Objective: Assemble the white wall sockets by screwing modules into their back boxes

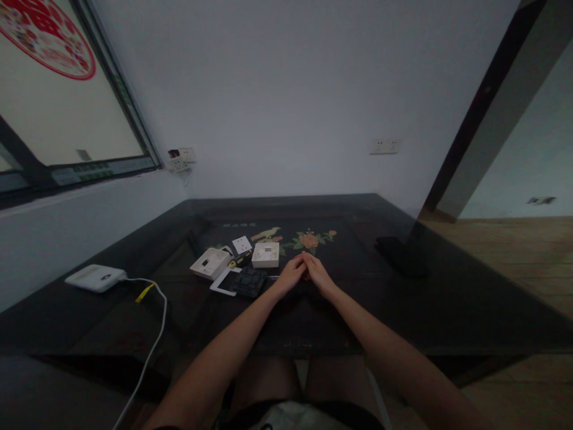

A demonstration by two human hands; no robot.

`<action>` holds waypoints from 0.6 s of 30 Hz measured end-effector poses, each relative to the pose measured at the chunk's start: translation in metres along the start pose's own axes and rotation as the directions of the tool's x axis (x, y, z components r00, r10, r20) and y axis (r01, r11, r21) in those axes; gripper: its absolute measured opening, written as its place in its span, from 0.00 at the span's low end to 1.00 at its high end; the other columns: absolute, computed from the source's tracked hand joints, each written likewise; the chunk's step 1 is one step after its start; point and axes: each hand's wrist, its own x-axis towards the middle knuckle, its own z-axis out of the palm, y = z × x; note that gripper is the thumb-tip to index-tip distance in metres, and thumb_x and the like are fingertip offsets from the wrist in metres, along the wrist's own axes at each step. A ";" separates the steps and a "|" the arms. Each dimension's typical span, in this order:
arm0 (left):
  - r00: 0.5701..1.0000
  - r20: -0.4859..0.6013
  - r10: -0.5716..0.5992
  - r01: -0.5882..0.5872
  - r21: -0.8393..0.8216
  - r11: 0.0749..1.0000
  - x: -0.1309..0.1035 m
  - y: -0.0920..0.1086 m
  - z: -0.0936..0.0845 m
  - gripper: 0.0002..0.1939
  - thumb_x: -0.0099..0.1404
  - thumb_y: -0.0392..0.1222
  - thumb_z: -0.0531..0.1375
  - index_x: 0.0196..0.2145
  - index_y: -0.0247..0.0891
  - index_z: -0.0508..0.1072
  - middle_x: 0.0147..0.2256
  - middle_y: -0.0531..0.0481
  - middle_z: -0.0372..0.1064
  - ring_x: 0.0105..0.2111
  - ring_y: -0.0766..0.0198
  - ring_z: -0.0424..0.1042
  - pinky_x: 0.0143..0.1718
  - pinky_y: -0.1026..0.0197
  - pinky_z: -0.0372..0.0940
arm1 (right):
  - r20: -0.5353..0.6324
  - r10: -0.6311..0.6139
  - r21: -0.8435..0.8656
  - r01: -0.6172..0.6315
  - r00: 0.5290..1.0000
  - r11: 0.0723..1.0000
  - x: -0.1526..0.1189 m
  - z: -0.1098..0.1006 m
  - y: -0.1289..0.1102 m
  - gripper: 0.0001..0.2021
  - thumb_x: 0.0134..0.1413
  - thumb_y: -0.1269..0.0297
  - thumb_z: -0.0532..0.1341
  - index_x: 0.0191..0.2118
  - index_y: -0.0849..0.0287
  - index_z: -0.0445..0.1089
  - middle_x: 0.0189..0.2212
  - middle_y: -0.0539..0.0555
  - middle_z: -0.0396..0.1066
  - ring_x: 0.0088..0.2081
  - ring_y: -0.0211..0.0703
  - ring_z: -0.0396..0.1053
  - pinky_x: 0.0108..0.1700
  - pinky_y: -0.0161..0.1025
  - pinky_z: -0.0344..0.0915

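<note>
My left hand (291,275) and my right hand (319,276) rest together over the dark table, their extended fingers meeting at the tips. Nothing shows in either hand; part of the fingers is hidden underneath. Left of them stands a white square mounting box (265,255), nearest to my left hand. A second white mounting box (209,263) lies tilted farther left. Between the boxes are a white socket panel (242,244) and a yellow-and-black tool (240,258). In front lie a black square part (249,282) and a white frame (219,283), which it partly covers.
A white device (96,278) with a white cable (163,316) and yellow tag sits at the table's left. A flat black object (401,257) lies to the right. The table (353,316) meets a wall with a double socket (384,146); a window is at left.
</note>
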 end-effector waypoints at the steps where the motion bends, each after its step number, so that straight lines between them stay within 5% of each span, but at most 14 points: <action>1: 1.000 0.008 0.001 -0.001 0.001 1.000 0.000 0.000 0.000 0.17 0.63 0.48 0.55 0.42 0.31 0.71 0.25 0.53 0.66 0.22 0.69 0.65 0.25 0.66 0.62 | -0.003 -0.004 -0.010 0.004 1.000 1.000 0.000 0.000 0.001 0.24 0.50 0.39 0.53 0.33 0.59 0.67 0.19 0.45 0.58 0.18 0.32 0.54 0.17 0.31 0.51; 12: 0.999 0.006 0.042 -0.043 0.135 0.990 0.002 -0.003 -0.006 0.17 0.64 0.45 0.54 0.46 0.32 0.71 0.27 0.51 0.70 0.29 0.64 0.68 0.34 0.63 0.64 | -0.001 0.018 -0.075 -0.018 1.000 0.997 0.000 -0.001 0.001 0.23 0.50 0.40 0.53 0.33 0.58 0.65 0.22 0.47 0.61 0.21 0.33 0.58 0.19 0.30 0.55; 18: 0.999 0.017 0.027 -0.029 0.102 0.994 0.001 -0.001 -0.005 0.18 0.64 0.47 0.54 0.45 0.31 0.70 0.26 0.52 0.68 0.25 0.68 0.65 0.28 0.66 0.62 | 0.028 0.012 -0.083 -0.010 1.000 0.996 -0.001 -0.002 -0.001 0.21 0.53 0.42 0.52 0.33 0.58 0.65 0.23 0.47 0.62 0.22 0.34 0.60 0.19 0.29 0.55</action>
